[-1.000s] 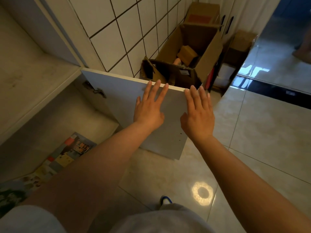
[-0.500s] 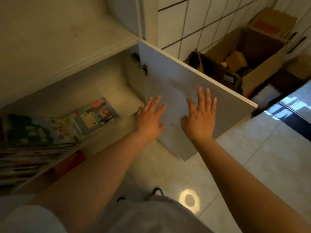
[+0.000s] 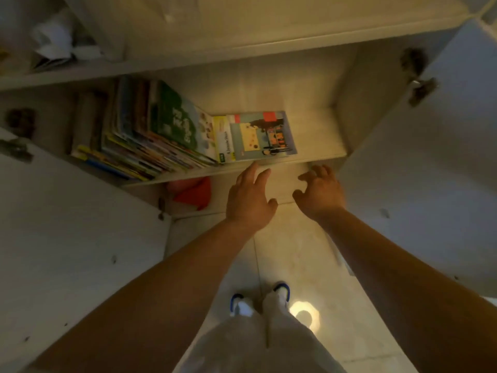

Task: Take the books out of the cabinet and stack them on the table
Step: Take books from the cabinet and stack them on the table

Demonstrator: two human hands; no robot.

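Note:
The cabinet stands open before me, and a row of thin colourful books (image 3: 139, 135) leans to the left on its lower shelf (image 3: 317, 135). A green-covered book (image 3: 174, 117) leans at the row's right end. One light-blue book (image 3: 258, 135) lies flat on the shelf beside it. My left hand (image 3: 248, 199) hovers just below the shelf's front edge, near the flat book, fingers apart and holding nothing. My right hand (image 3: 318, 193) hangs beside it, fingers curled loosely, also holding nothing. No table is in view.
The right cabinet door (image 3: 430, 170) and the left cabinet door (image 3: 67, 224) stand swung out on either side of me. A red object (image 3: 193, 193) sits under the shelf. White crumpled things (image 3: 53, 41) lie on the upper shelf. My feet are on the tiled floor (image 3: 295, 251).
My view has swung left from the right door to the cabinet's inside. Both hands have left the door's face and moved in front of the lower shelf.

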